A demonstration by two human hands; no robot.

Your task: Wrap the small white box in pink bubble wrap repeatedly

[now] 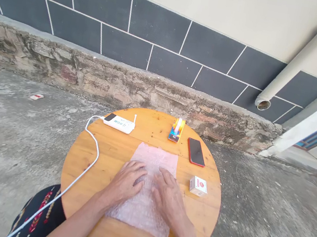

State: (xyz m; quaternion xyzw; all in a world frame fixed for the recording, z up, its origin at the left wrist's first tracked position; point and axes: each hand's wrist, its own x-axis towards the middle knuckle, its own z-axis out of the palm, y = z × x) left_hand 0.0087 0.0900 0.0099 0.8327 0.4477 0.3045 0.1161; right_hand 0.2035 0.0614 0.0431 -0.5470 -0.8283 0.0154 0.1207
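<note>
A pinkish, translucent sheet that looks like bubble wrap [145, 216] lies flat on the round wooden table [85, 187]. My left hand [126, 181] rests palm down on its left part, fingers spread a little and holding nothing. On the right part lies my right hand [167, 195], also palm down with its fingers apart and nothing in them. Bare sheet shows between the two hands. To the right of my right hand stands a small white box [198, 186] with red print.
Behind the sheet are a white power bank [119, 123] with a white cable [95, 152], a tape dispenser [176, 130] and a red-edged phone [196, 152]. A stone-based wall [115, 82] stands beyond the table. My knees are under its near edge.
</note>
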